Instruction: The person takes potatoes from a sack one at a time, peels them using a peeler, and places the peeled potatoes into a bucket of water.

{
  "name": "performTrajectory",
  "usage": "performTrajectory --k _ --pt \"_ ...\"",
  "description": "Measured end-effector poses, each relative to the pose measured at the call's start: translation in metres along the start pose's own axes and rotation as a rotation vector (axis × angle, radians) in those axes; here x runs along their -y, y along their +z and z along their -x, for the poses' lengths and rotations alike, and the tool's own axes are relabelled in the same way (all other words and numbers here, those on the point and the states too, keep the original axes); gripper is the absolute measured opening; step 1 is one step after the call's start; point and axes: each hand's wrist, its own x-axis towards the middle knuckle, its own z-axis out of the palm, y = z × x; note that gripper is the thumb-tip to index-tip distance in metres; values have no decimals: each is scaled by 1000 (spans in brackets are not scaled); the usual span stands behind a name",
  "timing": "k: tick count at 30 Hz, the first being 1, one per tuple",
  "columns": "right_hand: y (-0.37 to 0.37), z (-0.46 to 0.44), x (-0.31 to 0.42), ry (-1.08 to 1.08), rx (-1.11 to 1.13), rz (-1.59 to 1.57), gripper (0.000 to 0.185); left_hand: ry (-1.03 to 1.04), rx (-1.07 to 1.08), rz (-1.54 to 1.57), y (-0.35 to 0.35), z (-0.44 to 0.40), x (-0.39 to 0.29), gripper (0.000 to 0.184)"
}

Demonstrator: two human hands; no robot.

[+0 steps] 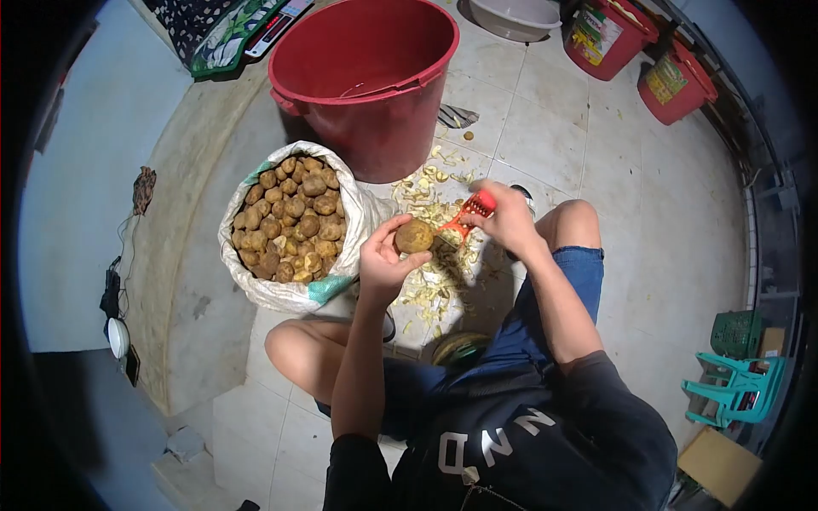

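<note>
In my left hand (385, 262) I hold a brown, unpeeled-looking potato (415, 237), fingers curled round its side. My right hand (509, 220) grips a red-orange peeler (467, 215), its head close to the potato's right side; whether the blade touches the skin I cannot tell. A white woven sack (362, 209) full of potatoes (294, 209) stands open to the left of my hands. Below them, pale peelings (430, 294) lie scattered over the tiled floor.
A big red tub (375, 128) stands beyond the sack. Farther back are a pale basin (515, 21) and two red buckets (601, 43). One small potato (468, 135) lies on the floor. A turquoise plastic chair (737, 387) is at the right. A concrete ledge (200, 281) runs along the left.
</note>
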Motion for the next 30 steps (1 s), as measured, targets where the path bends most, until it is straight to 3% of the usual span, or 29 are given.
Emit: performTrajectory --k 4,16,19,30 --pt "19 20 36 -63 214 213 38 41 -83 -22 3 1 -2 59" --pt "23 18 63 -83 253 198 30 58 -125 -15 6 6 4 57" --pt "29 7 32 161 255 239 20 56 -139 35 3 4 9 54" --pt "24 19 60 7 231 197 20 44 -204 151 7 1 19 52"
